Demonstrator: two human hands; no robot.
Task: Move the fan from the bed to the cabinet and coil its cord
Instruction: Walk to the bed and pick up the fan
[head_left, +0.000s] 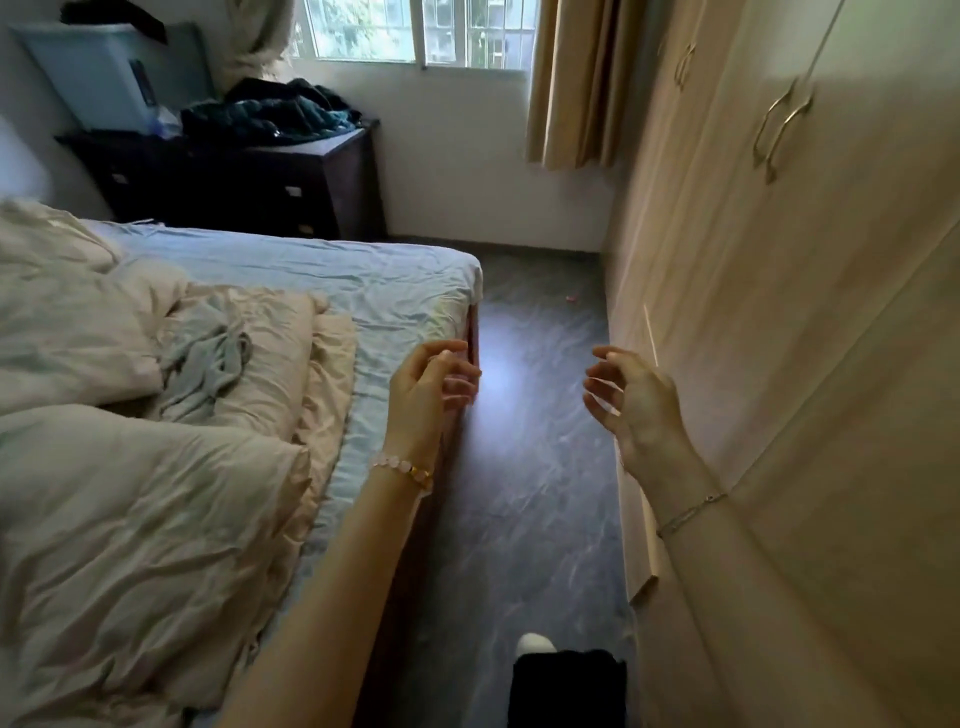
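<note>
No fan or cord shows in the head view. The bed (291, 265) with a pale blue sheet fills the left side, with a rumpled beige duvet (130, 499) on it. A dark cabinet (270, 187) stands at the far end under the window. My left hand (428, 387) hovers at the bed's right edge, fingers curled and apart, holding nothing. My right hand (631, 402) is raised over the floor beside the wardrobe, fingers spread and empty.
A tall beige wardrobe (779, 312) with metal handles runs along the right. Between it and the bed lies a narrow strip of dark floor (535, 467). Dark clothes (270, 111) and a pale blue box (98, 78) sit on the cabinet. Curtains (576, 83) hang by the window.
</note>
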